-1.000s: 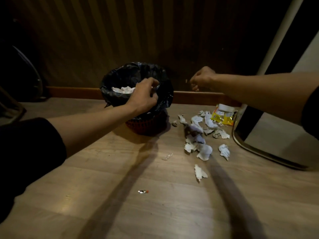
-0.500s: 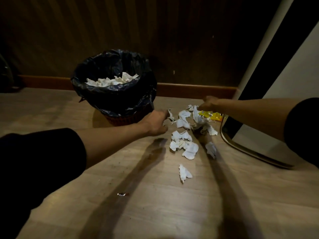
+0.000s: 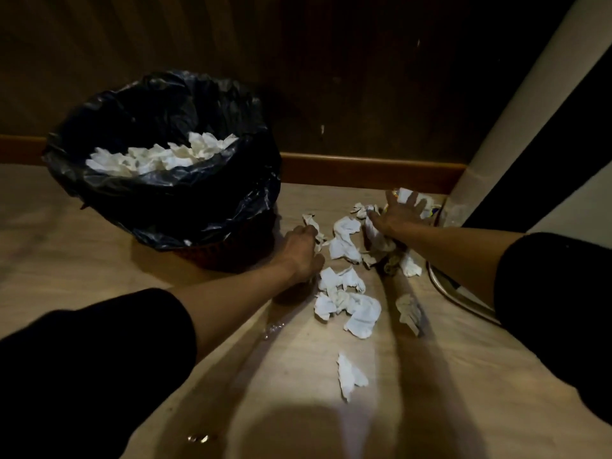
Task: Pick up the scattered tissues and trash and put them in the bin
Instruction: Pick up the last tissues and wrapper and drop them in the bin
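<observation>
Tissues lie over the wooden floor (image 3: 99,246), and nearest to the bottom of the frame, a little right of centre, is one lone tissue (image 3: 351,376), well apart from the rest. At the lower left a small shiny wrapper (image 3: 198,437) is on the boards, and a clear bit of plastic (image 3: 273,327) is in the shadow of the left arm. Both arms, in black sleeves, reach forward from the lower corners, because the person must stretch to get to the mess.

In the centre of the frame is the main pile of tissues (image 3: 347,299), crumpled and touching one another. The left hand (image 3: 303,251) is low at the left edge of this pile, fingers curled around a tissue strip (image 3: 313,225); I judge it is gathering it, but if the hold is firm I cannot tell. The right hand (image 3: 399,215) is further, in the centre right, fingers spread wide and pressed down on a white tissue and more paper under the palm, as if to rake much at once. Just beside it a yellow packet (image 3: 432,210) shows only a little.

In the upper left stands the bin (image 3: 172,200), with a black bag folded over its rim so that the trash falls inside. It already has many white tissues in it and is just beside the left hand, so the carry will be short. Behind is a dark wall (image 3: 364,77) with a wooden skirting.
</observation>
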`<state>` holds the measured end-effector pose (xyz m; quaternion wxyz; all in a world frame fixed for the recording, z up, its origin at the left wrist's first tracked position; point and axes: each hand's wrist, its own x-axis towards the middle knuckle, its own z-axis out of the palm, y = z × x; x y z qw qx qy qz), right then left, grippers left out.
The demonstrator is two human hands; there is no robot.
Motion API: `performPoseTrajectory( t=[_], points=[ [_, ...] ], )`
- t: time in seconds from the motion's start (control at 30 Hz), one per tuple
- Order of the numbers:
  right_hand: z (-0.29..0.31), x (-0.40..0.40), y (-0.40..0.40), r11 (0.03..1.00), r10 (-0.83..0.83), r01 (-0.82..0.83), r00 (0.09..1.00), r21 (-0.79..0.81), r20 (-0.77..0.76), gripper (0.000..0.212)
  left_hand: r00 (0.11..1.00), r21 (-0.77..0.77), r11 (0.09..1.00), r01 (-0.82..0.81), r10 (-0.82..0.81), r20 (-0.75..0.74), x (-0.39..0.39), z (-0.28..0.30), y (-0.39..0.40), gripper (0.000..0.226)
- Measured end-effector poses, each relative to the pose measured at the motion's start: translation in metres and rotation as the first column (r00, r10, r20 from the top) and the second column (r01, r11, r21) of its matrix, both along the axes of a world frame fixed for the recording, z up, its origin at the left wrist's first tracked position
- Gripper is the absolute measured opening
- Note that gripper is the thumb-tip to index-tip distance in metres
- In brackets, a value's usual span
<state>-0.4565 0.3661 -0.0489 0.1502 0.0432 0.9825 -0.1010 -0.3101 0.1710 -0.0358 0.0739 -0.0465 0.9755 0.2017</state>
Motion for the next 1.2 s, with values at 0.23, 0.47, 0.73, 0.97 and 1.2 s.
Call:
performPoseTrajectory(
  t=[0.23, 0.47, 0.73, 0.97, 1.2],
  points=[
    [-0.028, -0.042, 0.002, 0.998, -0.038, 0.039, 0.999, 0.042, -0.017, 0.095, 0.996, 0.124, 0.990, -0.070, 0.076, -0.038, -0.027, -0.026, -0.009, 0.060],
    [-0.052, -0.044, 0.009, 1.000, 0.007, -0.008, 0.996, 0.010, 0.087, 0.088, 0.995, 0.170, 0.981, -0.097, 0.094, 0.023, -0.054, -0.063, -0.004, 0.079],
    [-0.067, -0.014, 0.000, 0.967, 0.255, -0.255, 0.965, 0.001, -0.056, 0.069, 0.996, 0.116, 0.993, -0.032, 0.022, 0.085, -0.050, -0.079, 0.007, 0.084],
    [-0.058, 0.006, -0.010, 0.886, 0.465, -0.464, 0.885, 0.012, -0.023, 0.061, 0.989, 0.100, 0.990, 0.095, -0.106, 0.106, -0.022, -0.070, 0.014, 0.073],
    [-0.046, 0.040, -0.019, 0.822, 0.558, -0.569, 0.816, 0.036, 0.147, 0.067, 0.953, 0.039, 0.967, 0.251, -0.254, 0.164, 0.020, -0.056, 0.010, 0.056]
  ],
)
